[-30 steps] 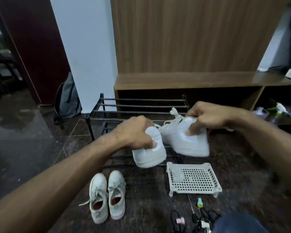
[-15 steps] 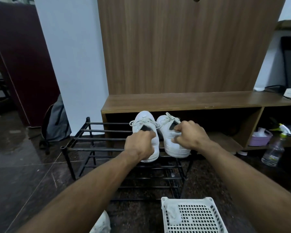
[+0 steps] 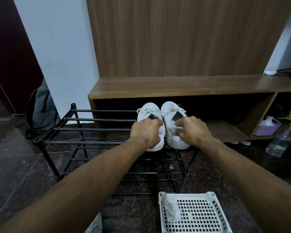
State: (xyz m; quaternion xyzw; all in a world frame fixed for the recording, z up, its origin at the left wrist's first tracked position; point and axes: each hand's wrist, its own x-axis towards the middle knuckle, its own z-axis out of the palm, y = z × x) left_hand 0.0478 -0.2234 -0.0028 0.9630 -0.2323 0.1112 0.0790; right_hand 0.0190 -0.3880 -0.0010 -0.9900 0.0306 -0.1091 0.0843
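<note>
Two white lace-up sneakers stand side by side, toes pointing away, at the right end of the top tier of a black metal shoe rack point(image 3: 91, 142). My left hand point(image 3: 145, 132) grips the heel of the left sneaker point(image 3: 149, 110). My right hand point(image 3: 193, 130) pinches the heel collar of the right sneaker point(image 3: 170, 108) between finger and thumb, its fingers only loosely curled. Both heels are partly hidden under my hands.
A low wooden cabinet point(image 3: 175, 84) stands right behind the rack. On the floor in front lies a white perforated plastic tray point(image 3: 195, 214) with a crumpled white wad point(image 3: 172, 211). A grey backpack point(image 3: 40, 108) leans at the left; a spray bottle point(image 3: 280, 140) and purple tub point(image 3: 267, 128) are at the right.
The two sneakers went from being carried in the air above the floor onto the rack's top tier. Since half a second ago my right fingers have loosened on the heel.
</note>
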